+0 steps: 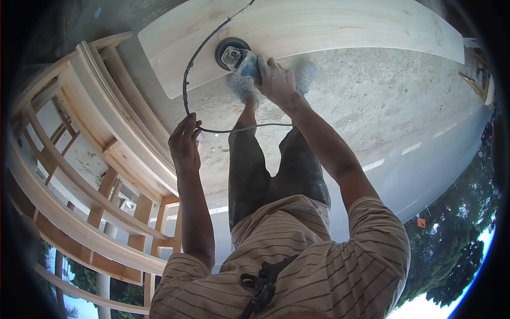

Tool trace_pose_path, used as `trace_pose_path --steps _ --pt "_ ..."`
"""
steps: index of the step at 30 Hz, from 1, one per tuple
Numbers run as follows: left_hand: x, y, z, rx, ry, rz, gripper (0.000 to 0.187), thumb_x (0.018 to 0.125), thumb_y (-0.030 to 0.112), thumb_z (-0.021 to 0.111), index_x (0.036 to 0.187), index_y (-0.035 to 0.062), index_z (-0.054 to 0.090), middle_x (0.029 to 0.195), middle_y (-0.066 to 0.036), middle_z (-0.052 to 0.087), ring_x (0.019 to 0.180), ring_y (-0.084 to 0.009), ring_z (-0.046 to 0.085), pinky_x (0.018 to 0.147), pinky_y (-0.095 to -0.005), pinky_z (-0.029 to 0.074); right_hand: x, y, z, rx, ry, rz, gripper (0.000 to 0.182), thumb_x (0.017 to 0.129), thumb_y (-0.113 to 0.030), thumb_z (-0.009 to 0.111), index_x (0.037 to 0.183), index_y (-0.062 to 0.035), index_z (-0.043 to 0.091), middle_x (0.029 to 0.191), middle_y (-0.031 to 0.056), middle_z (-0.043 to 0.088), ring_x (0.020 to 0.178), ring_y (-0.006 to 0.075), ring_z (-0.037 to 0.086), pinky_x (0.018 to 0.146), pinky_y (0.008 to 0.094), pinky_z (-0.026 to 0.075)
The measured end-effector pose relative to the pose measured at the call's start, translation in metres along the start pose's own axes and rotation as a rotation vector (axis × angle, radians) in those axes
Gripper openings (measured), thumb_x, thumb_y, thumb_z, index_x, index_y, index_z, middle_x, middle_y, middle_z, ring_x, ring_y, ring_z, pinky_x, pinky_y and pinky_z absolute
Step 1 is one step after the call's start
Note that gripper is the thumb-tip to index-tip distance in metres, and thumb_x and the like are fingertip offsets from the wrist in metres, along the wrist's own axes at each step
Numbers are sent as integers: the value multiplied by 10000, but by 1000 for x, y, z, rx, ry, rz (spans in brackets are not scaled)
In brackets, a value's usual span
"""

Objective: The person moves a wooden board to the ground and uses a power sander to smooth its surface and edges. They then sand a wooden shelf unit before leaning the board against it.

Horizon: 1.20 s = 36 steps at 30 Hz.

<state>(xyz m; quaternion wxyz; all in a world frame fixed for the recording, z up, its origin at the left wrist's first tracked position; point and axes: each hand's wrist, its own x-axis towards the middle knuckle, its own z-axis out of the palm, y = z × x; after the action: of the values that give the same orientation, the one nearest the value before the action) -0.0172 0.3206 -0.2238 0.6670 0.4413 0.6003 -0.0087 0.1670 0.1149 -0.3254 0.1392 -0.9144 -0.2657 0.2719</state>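
Observation:
My right hand [277, 84] is wrapped round the body of an angle grinder [243, 61]. Its dark round sanding disc [219, 53] lies against the face of a long pale wooden board [340, 26], near the board's lower edge. My left hand [185, 142] pinches a black power cord [187, 80] between thumb and fingers, left of my legs. From there the cord curves up across the board to the top of the view. Its other stretch runs right, in front of my legs, to my right forearm.
A wooden frame with shelves and slats [79, 127] stands close on my left. My feet in grey perforated clogs [241, 85] are on rough concrete [372, 80] just below the board. More timber pieces [478, 87] lie at the far right. Trees [451, 228] show behind.

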Motion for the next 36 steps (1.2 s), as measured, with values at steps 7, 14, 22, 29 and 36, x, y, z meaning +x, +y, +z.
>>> trace_pose_path --steps 7,14,22,29,36 --pt "-9 25 -1 -3 37 72 280 911 153 722 1117 -37 704 1023 -88 688 924 -148 634 803 -273 477 -15 -51 6 -22 -79 -248 706 799 -340 743 1345 -16 435 1058 202 637 813 345 710 649 420 570" --pt "-20 38 11 -22 83 177 239 912 162 717 1094 7 726 1022 -64 697 939 -135 625 770 -266 432 -68 21 -67 543 -53 224 637 805 -444 766 1171 15 519 922 265 686 812 440 691 660 497 535" --pt "25 60 98 -358 5 192 286 935 178 686 1181 33 684 1132 -51 693 967 -156 638 821 -301 451 -91 159 -148 1299 -146 405 443 959 -416 646 1205 -60 549 856 98 633 749 206 646 676 381 577" --pt "21 150 218 -66 -137 588 536 932 342 705 1365 60 561 1410 -158 518 1286 -250 511 1035 -366 407 -70 158 -200 2473 -405 -55 628 1001 -489 513 1394 -16 385 1035 86 484 856 198 527 773 435 584" --pt "-72 118 201 103 -452 664 661 896 393 736 1358 -5 482 1195 -191 646 1123 -298 641 934 -375 538 24 28 -209 2059 -207 -198 610 902 -503 665 1322 -115 455 1014 61 522 916 222 539 883 510 535"
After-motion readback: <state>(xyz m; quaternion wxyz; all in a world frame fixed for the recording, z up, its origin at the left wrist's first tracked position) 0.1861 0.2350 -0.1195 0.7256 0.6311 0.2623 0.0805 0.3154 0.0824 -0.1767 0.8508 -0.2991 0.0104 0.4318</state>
